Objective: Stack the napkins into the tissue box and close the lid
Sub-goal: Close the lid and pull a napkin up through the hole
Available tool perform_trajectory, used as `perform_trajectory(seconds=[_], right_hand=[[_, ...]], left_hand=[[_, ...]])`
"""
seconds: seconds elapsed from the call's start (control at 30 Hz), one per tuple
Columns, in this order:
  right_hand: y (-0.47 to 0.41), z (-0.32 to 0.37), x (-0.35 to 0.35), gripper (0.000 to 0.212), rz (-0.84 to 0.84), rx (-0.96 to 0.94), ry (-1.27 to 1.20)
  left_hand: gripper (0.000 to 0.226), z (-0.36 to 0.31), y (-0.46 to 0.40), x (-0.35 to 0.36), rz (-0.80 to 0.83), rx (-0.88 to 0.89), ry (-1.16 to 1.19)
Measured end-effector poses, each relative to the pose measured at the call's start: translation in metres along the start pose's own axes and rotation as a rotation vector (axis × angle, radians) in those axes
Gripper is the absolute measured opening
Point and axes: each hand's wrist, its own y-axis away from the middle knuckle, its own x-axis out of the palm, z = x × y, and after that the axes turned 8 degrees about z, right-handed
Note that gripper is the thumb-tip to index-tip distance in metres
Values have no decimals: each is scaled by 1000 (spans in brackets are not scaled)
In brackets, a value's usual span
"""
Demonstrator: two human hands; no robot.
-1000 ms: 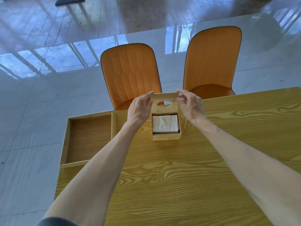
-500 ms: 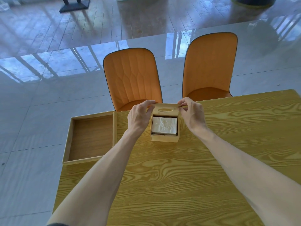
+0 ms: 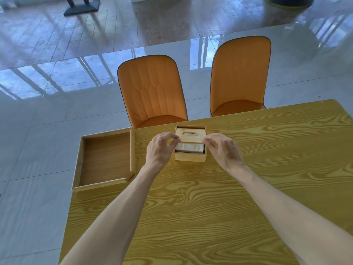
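A small square wooden tissue box [image 3: 190, 157] stands on the yellow wooden table [image 3: 210, 207] near its far edge. White napkins [image 3: 189, 147] lie stacked inside and show at the front part of the opening. The wooden lid [image 3: 190, 136], with an oval slot, lies nearly flat over the back part of the box. My left hand [image 3: 159, 149] pinches the lid's left front corner. My right hand [image 3: 222, 150] pinches its right front corner.
A shallow wooden tray [image 3: 104, 159] sits at the table's far left corner, overhanging the edge. Two orange chairs [image 3: 150, 92] [image 3: 239, 75] stand beyond the far table edge on a glossy tiled floor.
The lid stood upright above the box's back edge a second ago. Both hands have tipped it forward and down, and it now covers most of the napkins.
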Motion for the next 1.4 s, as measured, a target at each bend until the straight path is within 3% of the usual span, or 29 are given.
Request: perform_trajectory(seconds=[0.23, 0.63, 0.97, 1.17, 1.4], right_hand=[[12, 0, 14, 18, 78, 81, 26], [2, -8, 19, 17, 121, 94, 120], [-49, 31, 33, 31, 207, 13, 289], [-68, 46, 39, 36, 279, 50, 453], [-73, 52, 39, 18, 333, -24, 578]], left_hand=[[11, 9, 11, 13, 61, 31, -71], [10, 9, 6, 30, 107, 23, -134], [67, 11, -2, 36, 97, -102, -43], [73, 15, -7, 35, 106, -105, -64], [68, 16, -8, 34, 121, -99, -74]])
